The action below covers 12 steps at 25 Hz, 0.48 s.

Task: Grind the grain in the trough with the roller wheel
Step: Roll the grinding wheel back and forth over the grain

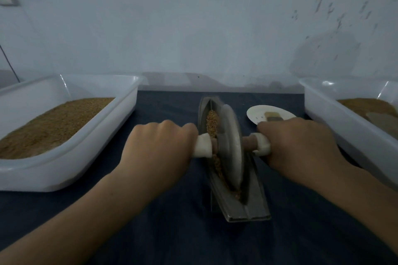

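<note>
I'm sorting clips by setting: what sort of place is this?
Likely a plain workroom set up for hand-grinding, though unsure: a metal trough with a roller wheel on a dark cloth-covered table, grain-filled white plastic tubs either side, a bare scuffed wall behind.

Left tub (64,178) — trough (256,204) — right tub (336,127)

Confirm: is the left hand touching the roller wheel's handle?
Touching. The head view shows the left hand wrapped round the white-wrapped handle, just left of the roller wheel.
</note>
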### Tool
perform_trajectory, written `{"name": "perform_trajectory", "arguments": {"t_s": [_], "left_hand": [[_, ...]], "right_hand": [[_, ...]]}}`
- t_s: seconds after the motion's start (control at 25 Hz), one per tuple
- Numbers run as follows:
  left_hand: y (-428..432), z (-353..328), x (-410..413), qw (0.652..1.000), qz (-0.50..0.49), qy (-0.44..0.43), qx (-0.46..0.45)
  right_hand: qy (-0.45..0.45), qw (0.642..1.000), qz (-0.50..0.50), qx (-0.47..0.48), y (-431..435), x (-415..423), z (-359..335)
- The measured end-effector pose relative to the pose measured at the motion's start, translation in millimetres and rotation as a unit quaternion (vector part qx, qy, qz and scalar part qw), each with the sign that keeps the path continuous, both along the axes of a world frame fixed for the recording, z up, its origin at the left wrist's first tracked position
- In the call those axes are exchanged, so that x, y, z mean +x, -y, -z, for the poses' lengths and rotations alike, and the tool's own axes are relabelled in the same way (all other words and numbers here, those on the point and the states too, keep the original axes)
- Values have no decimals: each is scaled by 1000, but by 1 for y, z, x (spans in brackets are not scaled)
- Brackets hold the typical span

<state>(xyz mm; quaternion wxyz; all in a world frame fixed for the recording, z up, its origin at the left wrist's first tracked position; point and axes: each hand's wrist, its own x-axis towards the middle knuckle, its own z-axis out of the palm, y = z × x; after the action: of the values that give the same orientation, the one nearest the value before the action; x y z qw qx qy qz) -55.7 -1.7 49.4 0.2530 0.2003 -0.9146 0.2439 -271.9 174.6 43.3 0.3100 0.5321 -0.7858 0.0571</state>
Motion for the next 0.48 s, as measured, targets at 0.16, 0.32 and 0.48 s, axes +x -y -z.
{"name": "perform_trajectory", "arguments": {"t_s": [0.16,0.32,0.48], "left_hand": [[22,-3,-35,998,-58,24,32],[55,-22,-79,983,-119,54,128],[32,-11,-51,994,-81,33,66]], "right_hand": [[5,999,44,-3,29,-16,1],[101,990,79,54,89,-35,-24],[65,996,44,39,48,-25,-7]]}}
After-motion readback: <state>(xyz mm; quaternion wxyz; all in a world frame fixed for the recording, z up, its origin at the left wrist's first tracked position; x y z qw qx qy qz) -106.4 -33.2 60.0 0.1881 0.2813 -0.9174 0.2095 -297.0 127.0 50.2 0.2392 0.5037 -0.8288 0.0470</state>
